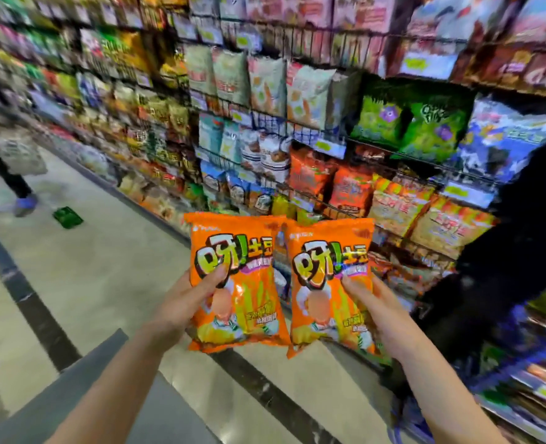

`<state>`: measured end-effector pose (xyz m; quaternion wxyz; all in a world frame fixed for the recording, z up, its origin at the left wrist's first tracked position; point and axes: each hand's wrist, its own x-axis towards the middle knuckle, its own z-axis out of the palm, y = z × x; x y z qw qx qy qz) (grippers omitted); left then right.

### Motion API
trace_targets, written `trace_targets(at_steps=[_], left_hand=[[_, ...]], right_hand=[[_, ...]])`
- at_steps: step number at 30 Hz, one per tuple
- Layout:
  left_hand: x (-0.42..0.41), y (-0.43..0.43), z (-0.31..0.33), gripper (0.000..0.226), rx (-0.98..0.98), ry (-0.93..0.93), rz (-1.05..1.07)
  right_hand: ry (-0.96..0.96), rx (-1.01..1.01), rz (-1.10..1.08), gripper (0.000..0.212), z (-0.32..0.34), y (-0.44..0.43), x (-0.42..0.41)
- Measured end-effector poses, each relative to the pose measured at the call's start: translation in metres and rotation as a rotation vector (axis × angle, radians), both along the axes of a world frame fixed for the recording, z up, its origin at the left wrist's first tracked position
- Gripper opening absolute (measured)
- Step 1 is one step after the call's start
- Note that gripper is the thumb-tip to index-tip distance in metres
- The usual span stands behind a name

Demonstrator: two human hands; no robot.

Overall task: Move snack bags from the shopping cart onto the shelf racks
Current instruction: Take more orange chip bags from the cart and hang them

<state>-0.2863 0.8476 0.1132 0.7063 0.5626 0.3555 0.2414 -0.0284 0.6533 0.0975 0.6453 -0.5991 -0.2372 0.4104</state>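
Curled fingers [215, 277] of the left hand [182, 302] pinch the left orange bag [239, 283]. The right hand [377, 306] likewise pinches the right orange bag [329, 293]. Both bags are upright with their edges touching, held in front of the shelf racks [313, 43], near the lower rows.

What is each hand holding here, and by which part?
The left hand grips the left orange snack bag by its left edge; the right hand grips the right orange snack bag by its right edge.

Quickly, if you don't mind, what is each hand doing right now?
Left hand: grips the left orange snack bag, thumb on its front.
Right hand: grips the right orange snack bag.
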Motion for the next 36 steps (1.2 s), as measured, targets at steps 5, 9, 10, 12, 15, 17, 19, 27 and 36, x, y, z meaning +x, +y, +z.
trace_targets(at_steps=[5, 9, 10, 12, 15, 17, 19, 27, 36], left_hand=[[-0.013, 0.068, 0.014, 0.028, 0.043, -0.016, 0.036], [-0.023, 0.133, 0.022, 0.038, 0.106, 0.015, 0.08], [-0.025, 0.149, 0.025, 0.037, 0.102, 0.017, 0.108], [-0.029, 0.181, 0.031, 0.037, 0.097, 0.021, 0.174], [-0.035, 0.225, 0.038, 0.037, 0.102, 0.018, 0.25], [-0.041, 0.254, 0.041, 0.031, 0.104, 0.012, 0.288], [-0.048, 0.283, 0.043, 0.025, 0.108, 0.016, 0.31], [-0.086, 0.423, 0.046, 0.026, 0.156, 0.029, 0.289], [-0.143, 0.606, 0.061, 0.037, 0.22, -0.045, 0.129]], right_hand=[[-0.033, -0.011, 0.072, 0.026, 0.003, 0.101, 0.004], [-0.028, 0.022, 0.157, 0.046, 0.004, 0.188, 0.01], [-0.011, 0.038, 0.179, 0.055, 0.005, 0.209, 0.011], [0.001, 0.047, 0.217, 0.07, 0.011, 0.252, 0.012], [-0.028, 0.04, 0.277, 0.089, 0.022, 0.313, 0.011], [-0.036, 0.034, 0.307, 0.081, 0.027, 0.351, 0.007], [-0.036, 0.031, 0.318, 0.075, 0.028, 0.386, 0.002], [-0.092, 0.05, 0.321, 0.084, 0.043, 0.52, -0.032], [-0.15, 0.043, 0.187, 0.05, 0.063, 0.671, -0.107]])
